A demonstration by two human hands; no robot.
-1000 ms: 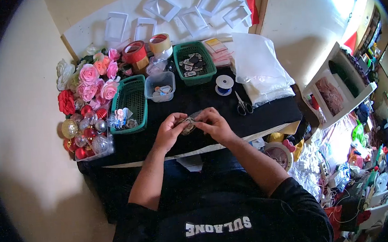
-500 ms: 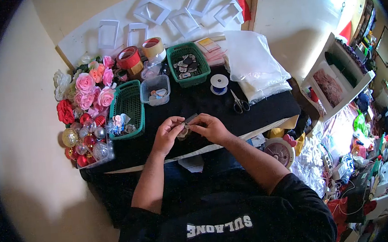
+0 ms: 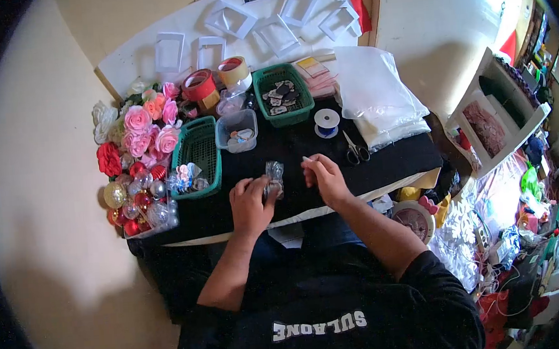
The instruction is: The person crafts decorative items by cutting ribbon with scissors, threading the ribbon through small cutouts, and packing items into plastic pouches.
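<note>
At the front of the black-covered table, my left hand has its fingers and thumb curled round the lower end of a small clear plastic bag. Something inside the bag is too small to make out. To the right of it, my right hand pinches a small white piece between thumb and forefinger, apart from the bag. Scissors with dark handles lie beyond the right hand, beside a white spool of blue ribbon or thread.
Behind my hands stand a green basket of small cutouts, a clear tub and another green basket. Flowers and baubles fill the left end. Plastic sleeves lie right, tape rolls at the back.
My hands were together over the small item; now they are apart. The right hand has drawn off to the right with the white piece, while the left stays at the bag. The view has shifted slightly.
</note>
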